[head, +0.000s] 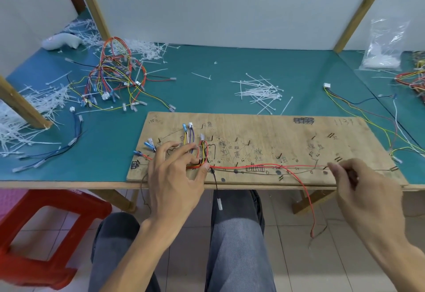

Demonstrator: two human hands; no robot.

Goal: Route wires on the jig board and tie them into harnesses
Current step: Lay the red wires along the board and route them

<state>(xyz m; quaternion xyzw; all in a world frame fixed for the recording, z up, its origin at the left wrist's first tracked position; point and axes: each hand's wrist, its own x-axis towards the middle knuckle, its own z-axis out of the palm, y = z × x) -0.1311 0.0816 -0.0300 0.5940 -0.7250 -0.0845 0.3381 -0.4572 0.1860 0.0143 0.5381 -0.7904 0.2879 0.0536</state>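
A wooden jig board [299, 144] with pegs and handwritten marks lies at the table's front edge. Red, yellow and brown wires [203, 153] run between pegs on its left part, and their blue and white terminals [187, 127] stick out above. My left hand [174, 176] presses this wire bundle onto the board with spread fingers and the thumb. A red wire [264, 167] stretches rightward along the board to my right hand [358, 190], which pinches its far end. A second red wire [308, 199] droops off the front edge, and so does a black lead [216, 186].
Loose white cable ties [259, 93] lie behind the board, with cut tie ends [34, 105] piled at the left. A heap of finished harnesses [115, 75] sits at the back left, more wires [368, 117] at the right near a plastic bag [384, 45]. A red stool [50, 234] stands beside my knees.
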